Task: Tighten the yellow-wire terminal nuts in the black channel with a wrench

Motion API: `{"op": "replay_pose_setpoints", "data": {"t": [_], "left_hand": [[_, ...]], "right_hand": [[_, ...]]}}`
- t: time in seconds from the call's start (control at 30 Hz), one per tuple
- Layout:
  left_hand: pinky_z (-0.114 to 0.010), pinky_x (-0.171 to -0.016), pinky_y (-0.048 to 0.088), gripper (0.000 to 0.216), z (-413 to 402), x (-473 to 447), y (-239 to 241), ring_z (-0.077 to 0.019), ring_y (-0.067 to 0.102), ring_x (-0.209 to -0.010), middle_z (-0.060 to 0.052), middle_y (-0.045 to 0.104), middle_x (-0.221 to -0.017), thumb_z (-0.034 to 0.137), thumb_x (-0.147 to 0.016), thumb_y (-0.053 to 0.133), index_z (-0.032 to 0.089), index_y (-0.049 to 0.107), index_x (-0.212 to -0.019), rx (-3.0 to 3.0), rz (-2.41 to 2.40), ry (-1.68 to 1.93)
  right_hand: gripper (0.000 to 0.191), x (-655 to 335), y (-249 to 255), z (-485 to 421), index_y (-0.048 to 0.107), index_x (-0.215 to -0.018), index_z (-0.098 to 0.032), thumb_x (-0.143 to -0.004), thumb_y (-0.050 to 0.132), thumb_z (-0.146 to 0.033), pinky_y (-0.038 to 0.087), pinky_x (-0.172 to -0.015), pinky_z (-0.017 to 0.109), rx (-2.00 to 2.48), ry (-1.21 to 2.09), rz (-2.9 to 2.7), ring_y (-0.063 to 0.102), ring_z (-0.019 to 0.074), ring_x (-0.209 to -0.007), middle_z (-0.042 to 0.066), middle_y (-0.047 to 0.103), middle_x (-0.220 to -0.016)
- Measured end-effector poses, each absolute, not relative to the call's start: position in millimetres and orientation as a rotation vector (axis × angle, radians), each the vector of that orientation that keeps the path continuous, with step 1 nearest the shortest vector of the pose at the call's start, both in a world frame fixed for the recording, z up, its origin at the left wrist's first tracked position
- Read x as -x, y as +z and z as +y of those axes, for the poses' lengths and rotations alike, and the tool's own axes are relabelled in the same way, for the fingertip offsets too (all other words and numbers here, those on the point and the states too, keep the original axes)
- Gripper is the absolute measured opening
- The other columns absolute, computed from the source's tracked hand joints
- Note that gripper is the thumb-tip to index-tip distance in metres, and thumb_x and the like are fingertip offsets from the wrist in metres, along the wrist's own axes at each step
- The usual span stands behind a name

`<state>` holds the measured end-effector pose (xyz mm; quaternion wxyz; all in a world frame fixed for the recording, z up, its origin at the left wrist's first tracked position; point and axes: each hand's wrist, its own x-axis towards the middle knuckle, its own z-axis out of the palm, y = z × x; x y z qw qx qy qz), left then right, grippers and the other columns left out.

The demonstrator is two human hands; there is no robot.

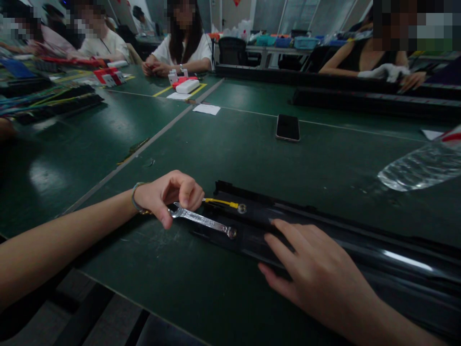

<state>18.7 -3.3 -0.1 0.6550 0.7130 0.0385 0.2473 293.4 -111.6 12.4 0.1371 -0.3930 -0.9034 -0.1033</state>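
Observation:
A long black rail (360, 250) lies across the green table (223, 158) in front of me. My left hand (169, 194) is closed on the near end of a small silver wrench (203, 220). The wrench's far end sits on a fastener at the rail's left end. A yellow wire with a ring terminal (230, 204) lies on that end of the rail, just beyond the wrench. My right hand (317, 269) rests flat on the rail with its fingers stretched out, holding nothing.
A black phone (287, 127) lies face up mid-table. A clear plastic bottle (421, 166) lies at the right. Other black rails (374, 103) and a white slip (206, 109) lie farther back. Several people sit around the far sides with red and white parts (185, 85).

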Motion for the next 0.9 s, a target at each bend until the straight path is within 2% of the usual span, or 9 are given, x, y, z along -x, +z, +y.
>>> {"op": "replay_pose_setpoints", "data": {"t": [0.9], "left_hand": [[-0.026, -0.053, 0.043, 0.023, 2.3, -13.7, -4.4, -0.0123, 0.049, -0.053, 0.002, 0.048, -0.055, 0.024, -0.055, 0.075, 0.020, 0.058, -0.070, -1.571, 0.225, 0.608]], "right_hand": [[0.022, -293.6, 12.3, -110.6, 0.064, -0.082, -0.015, -0.073, 0.051, -0.031, 0.042, -0.063, 0.034, 1.154, -0.312, -2.625, 0.054, 0.0220, -0.073, 0.014, 0.062, -0.093]]}}
